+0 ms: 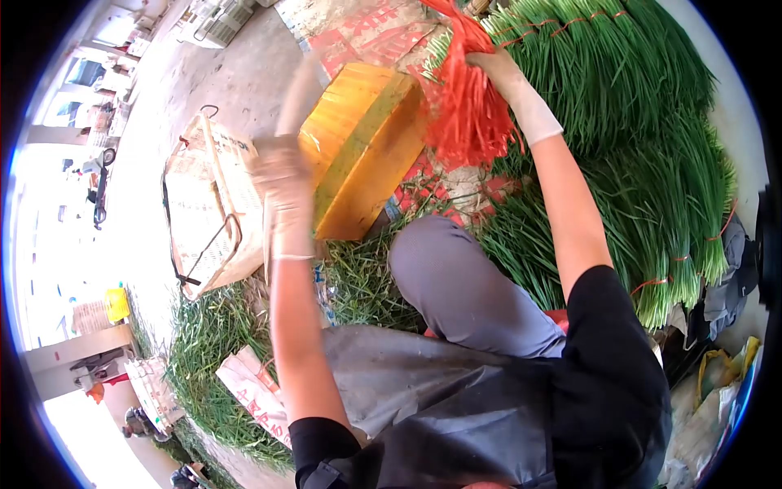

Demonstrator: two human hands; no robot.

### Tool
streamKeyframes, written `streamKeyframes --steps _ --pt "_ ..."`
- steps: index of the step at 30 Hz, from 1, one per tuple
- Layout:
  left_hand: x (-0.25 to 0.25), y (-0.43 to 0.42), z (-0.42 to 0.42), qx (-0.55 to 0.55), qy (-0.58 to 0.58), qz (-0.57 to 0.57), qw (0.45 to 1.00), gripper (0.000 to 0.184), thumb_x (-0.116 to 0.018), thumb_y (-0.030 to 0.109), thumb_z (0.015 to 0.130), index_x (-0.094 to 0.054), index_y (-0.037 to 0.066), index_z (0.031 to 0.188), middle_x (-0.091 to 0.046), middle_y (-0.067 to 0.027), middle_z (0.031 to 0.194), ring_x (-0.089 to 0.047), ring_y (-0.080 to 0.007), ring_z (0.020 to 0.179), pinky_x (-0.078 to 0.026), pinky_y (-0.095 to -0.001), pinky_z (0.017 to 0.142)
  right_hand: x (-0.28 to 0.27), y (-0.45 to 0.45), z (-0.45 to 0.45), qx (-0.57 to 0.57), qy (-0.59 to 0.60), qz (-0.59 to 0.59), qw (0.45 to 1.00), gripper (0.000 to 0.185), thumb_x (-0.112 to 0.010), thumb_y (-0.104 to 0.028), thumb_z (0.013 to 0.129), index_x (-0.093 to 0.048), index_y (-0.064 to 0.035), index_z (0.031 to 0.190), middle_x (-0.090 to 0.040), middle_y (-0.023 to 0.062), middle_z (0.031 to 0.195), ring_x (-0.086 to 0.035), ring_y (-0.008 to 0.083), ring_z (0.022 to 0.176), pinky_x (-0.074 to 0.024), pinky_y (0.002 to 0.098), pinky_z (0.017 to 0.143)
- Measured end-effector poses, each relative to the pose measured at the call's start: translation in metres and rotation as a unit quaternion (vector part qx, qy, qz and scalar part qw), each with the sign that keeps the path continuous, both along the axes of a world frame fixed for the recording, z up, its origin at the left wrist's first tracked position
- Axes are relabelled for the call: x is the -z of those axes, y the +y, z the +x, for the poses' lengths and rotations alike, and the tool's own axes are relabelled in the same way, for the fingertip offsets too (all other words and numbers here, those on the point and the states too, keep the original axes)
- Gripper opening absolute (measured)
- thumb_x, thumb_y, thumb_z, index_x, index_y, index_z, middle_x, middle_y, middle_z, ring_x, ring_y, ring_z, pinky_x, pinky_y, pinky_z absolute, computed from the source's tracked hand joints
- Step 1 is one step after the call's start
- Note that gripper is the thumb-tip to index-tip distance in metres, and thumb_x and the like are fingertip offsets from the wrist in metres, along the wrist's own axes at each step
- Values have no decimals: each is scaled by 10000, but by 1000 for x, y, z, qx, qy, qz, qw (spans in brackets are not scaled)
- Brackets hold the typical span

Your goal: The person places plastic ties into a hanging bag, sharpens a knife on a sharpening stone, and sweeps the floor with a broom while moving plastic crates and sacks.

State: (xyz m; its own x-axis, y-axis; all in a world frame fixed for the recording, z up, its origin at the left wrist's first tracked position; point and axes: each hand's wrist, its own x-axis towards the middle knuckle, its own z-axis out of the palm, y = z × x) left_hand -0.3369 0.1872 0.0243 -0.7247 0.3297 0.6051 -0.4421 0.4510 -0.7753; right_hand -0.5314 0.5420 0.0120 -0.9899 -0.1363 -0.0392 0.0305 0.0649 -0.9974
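Observation:
My left hand (281, 175), in a pale glove, is smeared by motion between the wire-handled white basket and the yellow wooden block (358, 147). Its fingers are too blurred to make out; a pale streak (301, 94) rises above it. My right hand (493, 69), gloved too, is closed at the upper part of a hanging bunch of red plastic strips (468, 114). Behind and beside that hand lie large stacks of green garlic chives (603, 73), several bundles bound with thin red ties.
The white basket (216, 204) stands left of the block. Loose green trimmings (220, 342) cover the floor near my legs, with a printed pink-white bag (252, 391) on them. Red printed sheeting (366, 37) lies behind the block. A grey crate (216, 23) stands far back.

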Motion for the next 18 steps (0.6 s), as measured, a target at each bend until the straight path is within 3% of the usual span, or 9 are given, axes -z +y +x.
streamKeyframes --steps 2,4,6,9,11,13,15,16,18 --pt "0 70 -12 52 -252 304 917 77 -477 99 812 -552 86 820 -529 -31 762 -524 -198 698 -434 -361 623 6 13 5 7 -14 -3 1000 417 -683 -197 665 -604 46 994 -637 124 908 -595 194 810 -451 287 770" --pt "78 79 -9 160 -242 253 923 90 -522 198 805 -552 120 770 -539 -47 757 -534 -196 728 -428 -361 630 14 16 7 12 -26 -7 1000 440 -688 -161 659 -585 51 1030 -633 120 931 -592 192 824 -449 282 780" --pt "94 92 1 210 -283 379 856 174 -570 282 787 -566 108 796 -556 -71 780 -553 -231 777 -436 -383 677 30 15 4 -24 -6 -34 999 498 -690 -145 656 -546 61 1086 -623 119 963 -587 193 845 -449 281 791" --pt "77 94 22 98 -315 525 785 286 -598 335 786 -584 85 926 -597 -102 877 -566 -280 873 -447 -391 764 33 -5 -3 -39 -57 -8 998 432 -661 -129 685 -569 37 1073 -634 100 907 -592 178 808 -457 288 764" --pt "74 62 47 -40 -194 653 731 395 -582 357 816 -546 78 1093 -591 -144 1043 -550 -320 976 -447 -396 834 37 -27 -13 -64 -56 52 995 427 -657 -168 688 -585 16 1067 -640 118 919 -603 191 816 -458 296 767" --pt "115 -11 81 41 53 597 800 507 -603 339 809 -462 54 1205 -561 -140 1138 -551 -293 998 -457 -378 845 57 -49 -42 -82 -25 234 968 507 -658 -277 667 -582 16 1074 -629 183 984 -604 292 902 -456 342 811" --pt "155 -80 121 40 106 819 562 665 -666 269 773 -354 -50 1266 -515 -129 1166 -502 -234 1033 -457 -317 827 57 -82 -57 -88 -13 355 931 472 -664 -270 638 -611 27 1001 -630 206 942 -610 301 870 -465 344 790" --pt "144 -73 127 15 197 933 301 692 -665 283 783 -332 -39 1297 -496 -144 1193 -466 -249 1091 -437 -336 854 65 -94 -67 -91 -10 358 929 472 -664 -270 638 -611 27 1001 -630 206 942 -610 301 870 -465 344 790" --pt "168 -102 135 48 79 979 179 711 -657 300 792 -312 -37 1314 -471 -140 1236 -448 -243 1113 -407 -362 894 80 -119 -88 -138 -14 423 895 455 -660 -282 642 -624 12 988 -629 203 951 -607 308 873 -465 342 794"
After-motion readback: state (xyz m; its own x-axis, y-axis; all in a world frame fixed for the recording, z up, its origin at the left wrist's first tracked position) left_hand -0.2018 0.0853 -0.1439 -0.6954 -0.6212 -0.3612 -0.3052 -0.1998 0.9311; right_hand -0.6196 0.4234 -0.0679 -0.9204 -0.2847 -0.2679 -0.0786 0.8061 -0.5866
